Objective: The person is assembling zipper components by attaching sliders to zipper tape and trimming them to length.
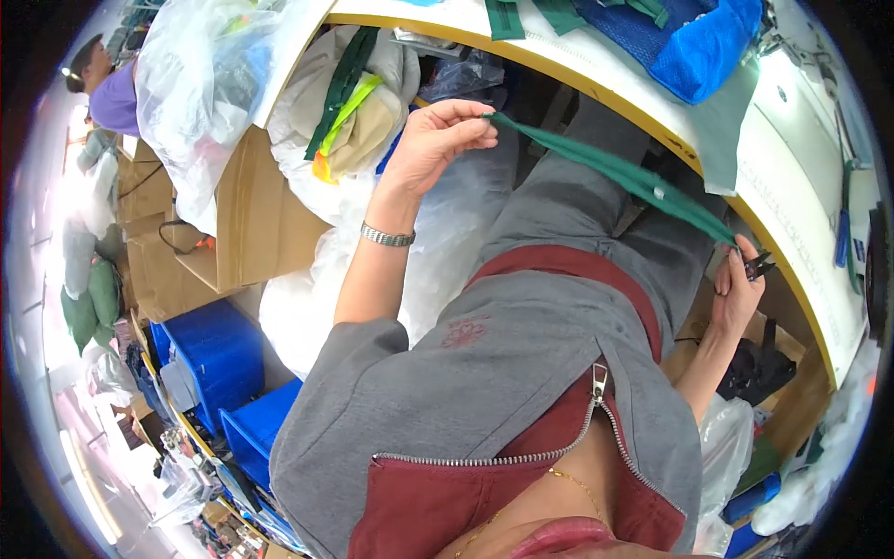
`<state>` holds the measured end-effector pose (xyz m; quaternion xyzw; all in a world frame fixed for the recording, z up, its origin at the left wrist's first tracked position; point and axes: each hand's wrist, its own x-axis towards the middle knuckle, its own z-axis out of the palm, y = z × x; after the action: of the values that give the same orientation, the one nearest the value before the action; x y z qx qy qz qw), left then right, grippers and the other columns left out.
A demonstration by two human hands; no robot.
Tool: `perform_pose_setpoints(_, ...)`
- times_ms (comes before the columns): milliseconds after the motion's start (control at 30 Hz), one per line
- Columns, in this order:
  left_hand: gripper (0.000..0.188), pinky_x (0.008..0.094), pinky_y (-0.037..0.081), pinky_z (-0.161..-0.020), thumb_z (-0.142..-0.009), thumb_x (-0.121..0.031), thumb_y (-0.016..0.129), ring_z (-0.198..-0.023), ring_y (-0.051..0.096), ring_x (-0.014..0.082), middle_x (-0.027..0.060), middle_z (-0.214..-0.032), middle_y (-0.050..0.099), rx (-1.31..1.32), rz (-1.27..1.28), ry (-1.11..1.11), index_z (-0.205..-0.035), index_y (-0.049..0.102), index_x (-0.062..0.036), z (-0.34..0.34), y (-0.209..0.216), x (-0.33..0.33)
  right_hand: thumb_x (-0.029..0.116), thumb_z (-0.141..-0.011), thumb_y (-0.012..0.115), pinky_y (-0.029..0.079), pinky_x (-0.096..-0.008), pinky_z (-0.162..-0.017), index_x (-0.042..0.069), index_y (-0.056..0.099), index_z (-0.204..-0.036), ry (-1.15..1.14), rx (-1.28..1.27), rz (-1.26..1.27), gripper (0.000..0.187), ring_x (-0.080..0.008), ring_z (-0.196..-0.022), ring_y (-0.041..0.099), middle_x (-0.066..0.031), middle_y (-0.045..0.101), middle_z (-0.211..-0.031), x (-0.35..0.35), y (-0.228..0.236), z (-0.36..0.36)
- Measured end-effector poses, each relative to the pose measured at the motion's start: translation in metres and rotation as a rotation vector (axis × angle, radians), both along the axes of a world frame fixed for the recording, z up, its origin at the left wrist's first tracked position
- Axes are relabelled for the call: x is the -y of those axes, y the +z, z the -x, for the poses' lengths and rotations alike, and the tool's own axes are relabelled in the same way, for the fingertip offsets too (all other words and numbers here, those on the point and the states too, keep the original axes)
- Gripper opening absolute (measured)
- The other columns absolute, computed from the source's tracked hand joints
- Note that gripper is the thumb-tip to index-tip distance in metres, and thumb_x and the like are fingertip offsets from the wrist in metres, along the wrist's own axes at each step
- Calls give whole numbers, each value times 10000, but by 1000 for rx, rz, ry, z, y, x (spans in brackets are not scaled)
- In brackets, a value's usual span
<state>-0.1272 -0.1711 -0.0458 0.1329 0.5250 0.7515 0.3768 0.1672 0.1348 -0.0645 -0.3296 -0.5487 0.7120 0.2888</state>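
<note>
A long, narrow green fabric strip (pixel 615 168) stretches between my two hands above my lap, with a small pale spot partway along it. My left hand (pixel 442 144), with a metal watch band at the wrist, pinches the strip's left end between thumb and fingers. On the other side, my right hand (pixel 738 293) grips the lower right end beside the table edge. A small dark tool (pixel 759 267), perhaps thread snips, also sticks out of the right hand; its handle is hidden by the fingers.
A white table (pixel 792 205) with a yellow edge curves around my front, bearing a blue mesh fabric item (pixel 694 47). To the left are a white bag (pixel 391 70) with green and neon strips, a cardboard box (pixel 265 214) and blue bins (pixel 209 359). A person (pixel 112 93) is at far left.
</note>
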Motion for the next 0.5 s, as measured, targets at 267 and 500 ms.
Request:
perform_pose_setpoints(267, 192, 225, 497, -663, -791, -100, 637, -713, 596, 112, 49, -844, 624, 2, 103, 61, -962, 604, -21, -5, -1, -9, 76, -799, 615, 258, -180, -422, -4, 600, -1004, -79, 251, -112, 221, -32, -463, 360, 11, 514, -625, 0, 3, 0)
perform_pose_setpoints(500, 150, 257, 492, -663, -810, -111, 615, -713, 578, 116, 36, -844, 605, 89, 13, 21, -936, 582, -35, -3, -8, -9, 89, -799, 622, 263, -182, -415, -15, 611, -960, -44, 307, -123, 193, -33, -454, 356, 44, 457, -558, -1, 11, 1)
